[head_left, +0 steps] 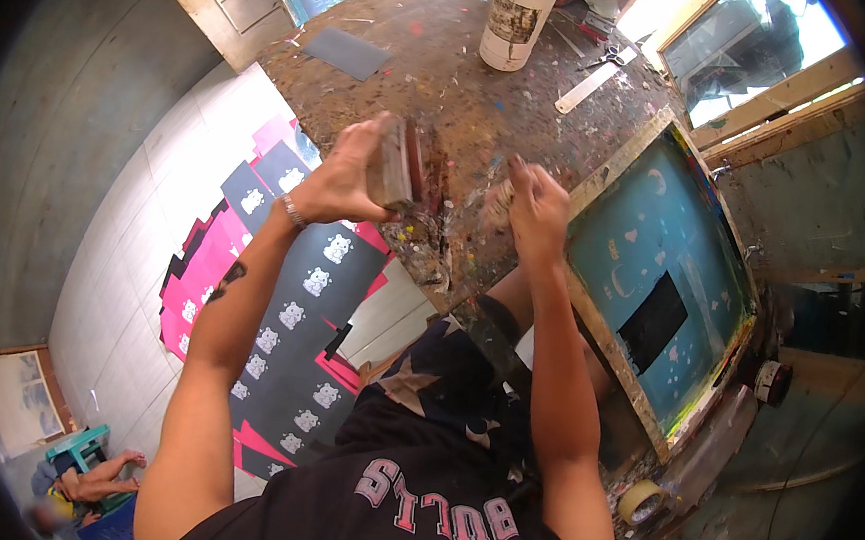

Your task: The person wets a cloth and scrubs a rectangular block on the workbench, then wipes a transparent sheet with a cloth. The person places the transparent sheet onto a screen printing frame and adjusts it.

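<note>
My left hand [344, 179] grips a wooden squeegee [392, 167] by its handle, with its reddish-brown blade side turned to the right. The squeegee is tilted above the near part of a paint-stained worktable [436, 80]. To its right, my right hand [541, 212] is closed on a small, pale, crumpled rag-like thing [498, 206], blurred and partly hidden by the fingers. Just right of that hand stands a wood-framed printing screen [644, 255] with blue mesh and a black rectangle on it.
A white bucket [515, 25], a ruler [594, 86], scissors [609, 58] and a dark grey sheet [347, 53] are on the table. Black and pink sheets printed with white bears [296, 281] cover the floor at left. A tape roll [641, 503] is lower right; a person [96, 487] sits lower left.
</note>
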